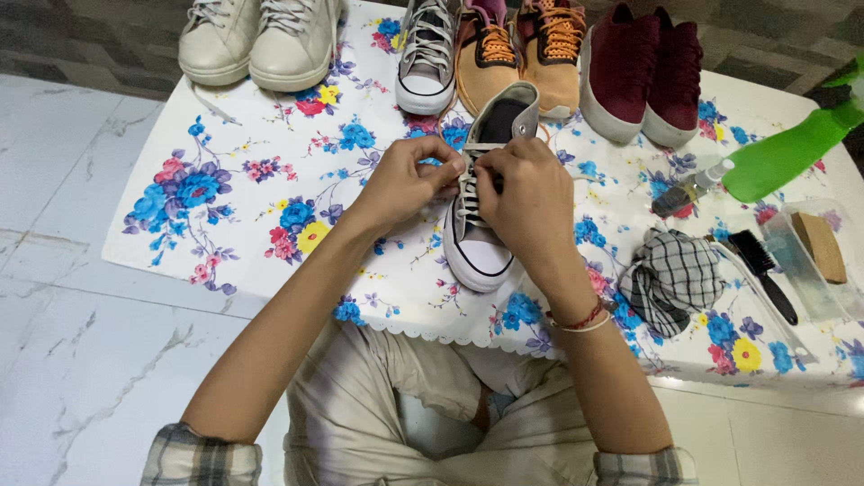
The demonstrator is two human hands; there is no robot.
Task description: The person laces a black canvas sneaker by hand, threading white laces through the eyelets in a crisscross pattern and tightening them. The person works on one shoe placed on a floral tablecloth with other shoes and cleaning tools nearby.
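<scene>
Mid-lacing: my left hand [409,180] and right hand [526,193] pinched the white lace [468,193] of the grey sneaker [481,225] lying on the floral table [252,180]; tightening evenly seemed the next need.

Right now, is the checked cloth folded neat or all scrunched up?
Scrunched up: the checked cloth sits in a rumpled heap, with uneven folds, on the flowered tablecloth.

White marbled floor tiles [81,297] surround a low table's floral cloth [270,225], seemingly under daylight.
</scene>
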